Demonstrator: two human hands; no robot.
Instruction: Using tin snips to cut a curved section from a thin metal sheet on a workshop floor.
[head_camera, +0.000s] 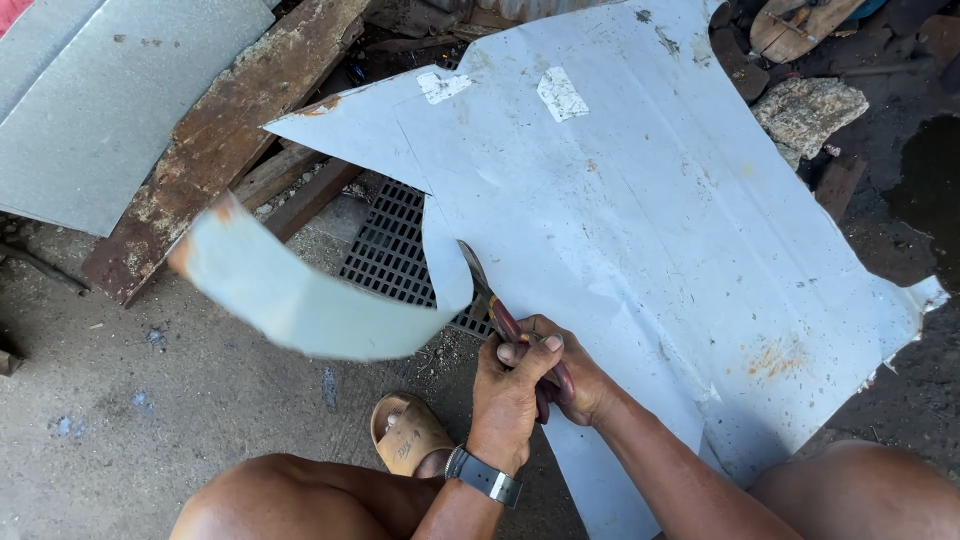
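Note:
A large pale grey metal sheet (640, 220) lies on the ground in front of me. Red-handled tin snips (492, 300) bite into its near left edge, blades pointing away from me. My right hand (580, 385) grips the snips' handles. My left hand (515, 395), with a wristwatch on the wrist, wraps over the same handles on top of the right. A cut strip of the sheet (300, 295) curls away to the left, still joined near the blades.
A black metal grate (390, 245) lies under the sheet's left edge. Rusty planks (220, 130) and another grey sheet (90, 100) lie at upper left. Stones (810, 110) and scrap sit at upper right. My sandalled foot (405, 435) rests on the concrete.

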